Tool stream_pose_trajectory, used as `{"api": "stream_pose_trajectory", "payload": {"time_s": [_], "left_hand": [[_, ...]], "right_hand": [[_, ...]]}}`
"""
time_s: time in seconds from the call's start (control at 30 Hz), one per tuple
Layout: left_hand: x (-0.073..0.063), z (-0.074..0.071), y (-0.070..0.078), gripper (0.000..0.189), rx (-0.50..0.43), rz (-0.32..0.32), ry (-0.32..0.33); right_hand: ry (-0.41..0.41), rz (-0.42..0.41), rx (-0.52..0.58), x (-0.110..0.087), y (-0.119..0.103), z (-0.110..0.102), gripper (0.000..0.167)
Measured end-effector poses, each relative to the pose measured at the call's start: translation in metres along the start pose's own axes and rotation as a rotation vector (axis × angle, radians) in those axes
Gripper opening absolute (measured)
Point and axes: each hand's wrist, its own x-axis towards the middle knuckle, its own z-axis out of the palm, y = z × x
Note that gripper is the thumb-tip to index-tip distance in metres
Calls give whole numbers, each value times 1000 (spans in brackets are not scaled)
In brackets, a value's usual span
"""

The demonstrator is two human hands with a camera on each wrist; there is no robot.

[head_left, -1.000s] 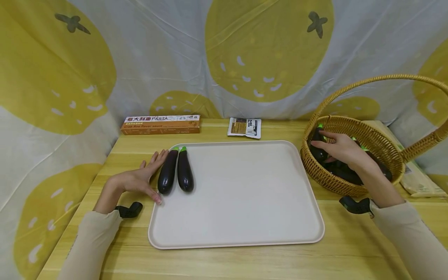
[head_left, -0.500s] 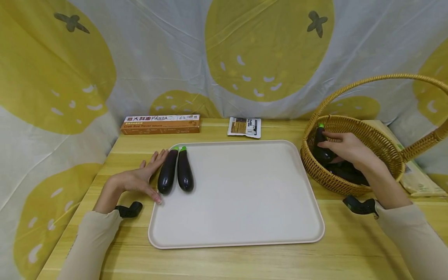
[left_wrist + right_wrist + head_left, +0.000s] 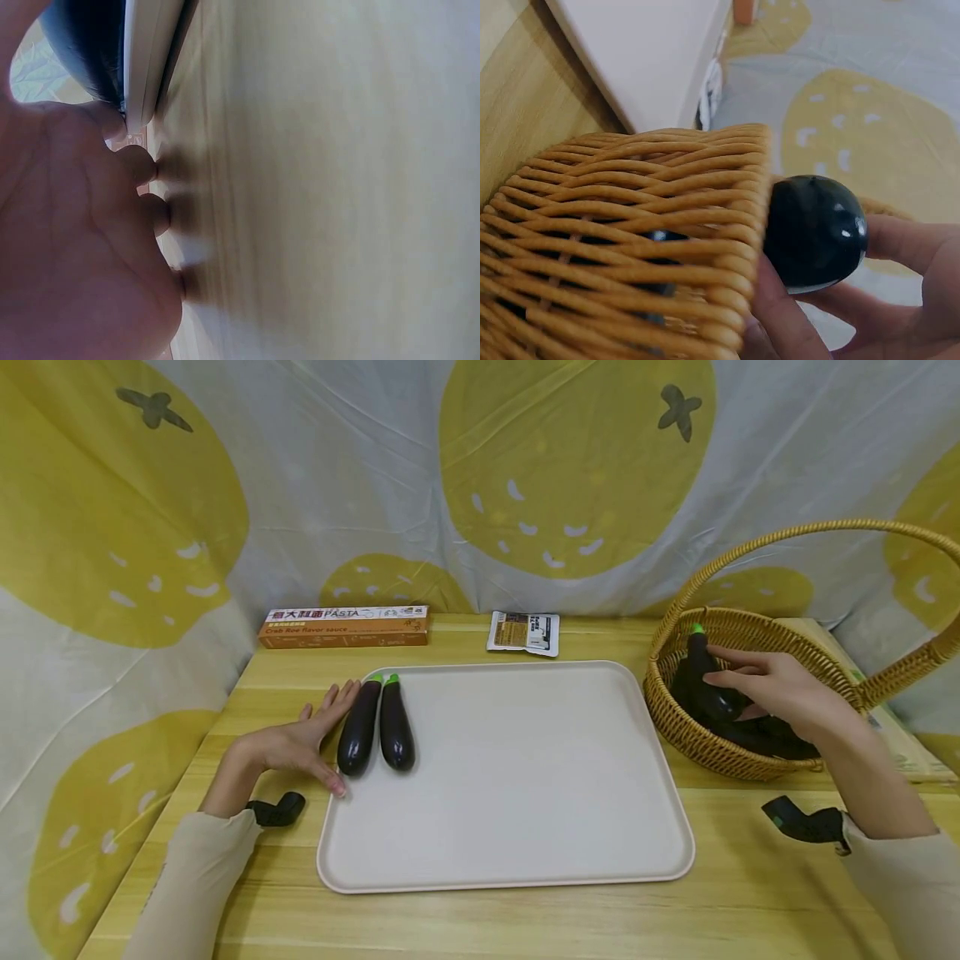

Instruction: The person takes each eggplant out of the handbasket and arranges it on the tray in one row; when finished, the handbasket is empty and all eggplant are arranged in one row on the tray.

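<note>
Two dark purple eggplants with green stem ends lie side by side on the left edge of a white tray: an outer eggplant [image 3: 360, 728] and an inner eggplant [image 3: 397, 727]. My left hand [image 3: 303, 742] rests beside the outer one, fingers spread, thumb over the tray's rim, some fingertips on the table. At the wicker basket [image 3: 720, 762], my right hand [image 3: 780, 689] grips another eggplant [image 3: 705, 670] between thumb and fingers. In the right wrist view this eggplant's rounded end [image 3: 814, 232] shows above the basket's rim. More dark eggplants [image 3: 772, 739] lie beneath it, partly hidden by the hand.
The white tray [image 3: 525, 777] takes up the middle of the wooden table. Along the back stand a pasta box [image 3: 345, 627] and a small sachet [image 3: 523, 633]. A tall handle [image 3: 810, 529] arches over the basket. A flat package [image 3: 900, 747] lies partly behind it.
My right hand has shifted rightward within the basket and lifted the gripped eggplant slightly. The left hand and the two eggplants on the tray have stayed put.
</note>
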Motion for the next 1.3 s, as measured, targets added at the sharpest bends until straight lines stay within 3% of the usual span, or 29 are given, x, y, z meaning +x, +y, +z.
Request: {"api": "stream_pose_trajectory", "payload": {"time_s": [0.37,0.6,0.73,0.9,1.13,1.3], "left_hand": [[0,0,1,153,2,-2,-1],[1,0,0,153,3,-1,-1],[-1,0,-1,153,1,-6,4],[-1,1,-1,153,10,-15,8],[0,1,4,154,46,-28,15],[0,1,5,154,46,-29,17]], "right_hand": [[-21,-35,-102,-53,10,2,71],[-90,-143,-34,-66,-1,25,60],[-158,-219,0,-55,-34,48,59],[-212,-281,26,-28,-78,85,60],[-294,-300,131,22,-118,138,60],[-313,-316,148,46,-144,174,60]]}}
